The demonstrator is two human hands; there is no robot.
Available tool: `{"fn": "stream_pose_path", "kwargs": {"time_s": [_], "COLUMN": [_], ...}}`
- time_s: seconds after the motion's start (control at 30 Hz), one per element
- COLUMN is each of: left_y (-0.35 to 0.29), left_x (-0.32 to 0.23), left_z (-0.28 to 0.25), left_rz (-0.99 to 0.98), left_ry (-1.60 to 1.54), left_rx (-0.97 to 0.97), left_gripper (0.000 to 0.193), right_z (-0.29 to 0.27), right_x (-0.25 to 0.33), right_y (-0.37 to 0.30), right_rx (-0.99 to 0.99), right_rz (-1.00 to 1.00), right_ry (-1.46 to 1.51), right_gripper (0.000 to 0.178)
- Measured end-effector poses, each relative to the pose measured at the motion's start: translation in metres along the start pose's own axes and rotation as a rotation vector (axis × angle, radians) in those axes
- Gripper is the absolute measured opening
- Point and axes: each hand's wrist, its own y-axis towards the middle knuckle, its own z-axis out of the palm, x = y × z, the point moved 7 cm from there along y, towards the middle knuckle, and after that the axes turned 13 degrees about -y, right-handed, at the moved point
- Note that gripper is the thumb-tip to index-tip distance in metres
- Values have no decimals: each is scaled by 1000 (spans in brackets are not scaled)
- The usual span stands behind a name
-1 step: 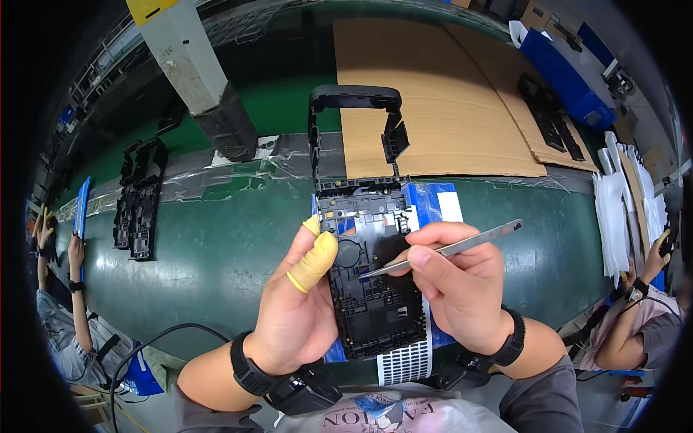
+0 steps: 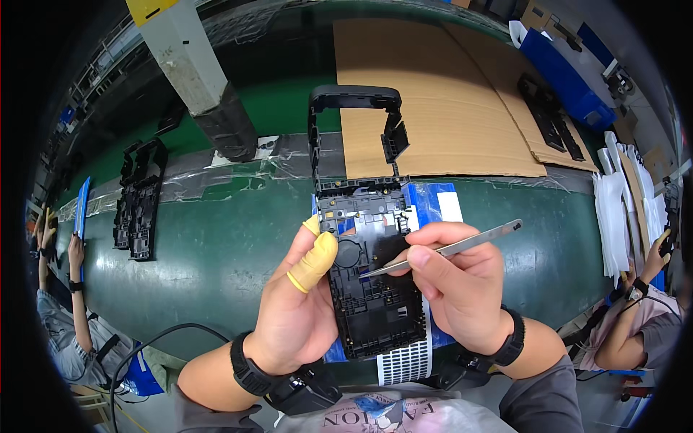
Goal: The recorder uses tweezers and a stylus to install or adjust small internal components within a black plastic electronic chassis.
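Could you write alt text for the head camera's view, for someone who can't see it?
A person's left hand, with yellow finger covers, holds a black plastic housing while the right hand points metal tweezers into it. Around them: a green table and flat cardboard.

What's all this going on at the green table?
A person's left hand, wearing yellow finger covers, holds a black plastic frame by its left side. The right hand grips metal tweezers, their tips over the frame; whether they touch is unclear. Similar black parts lie on the table to the left.
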Motion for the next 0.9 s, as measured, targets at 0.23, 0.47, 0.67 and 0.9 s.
{"fn": "stream_pose_path", "kwargs": {"time_s": [0.23,0.47,0.67,0.9], "left_y": [0,1,2,2], "left_x": [1,1,2,1], "left_z": [0,-2,-3,-3], "left_rz": [-3,2,-10,7], "left_ry": [1,19,11,30], "left_rx": [21,5,10,-1], "left_gripper": [38,40,41,41], "right_z": [-1,-1,-1,-1], "right_x": [0,-1,0,-2], "right_y": [0,2,1,2], "right_rx": [-6,-6,-14,-13], "right_rz": [-9,32,24,12], "right_ry": [-49,-13,32,20], "right_gripper": [15,15,15,15]}}
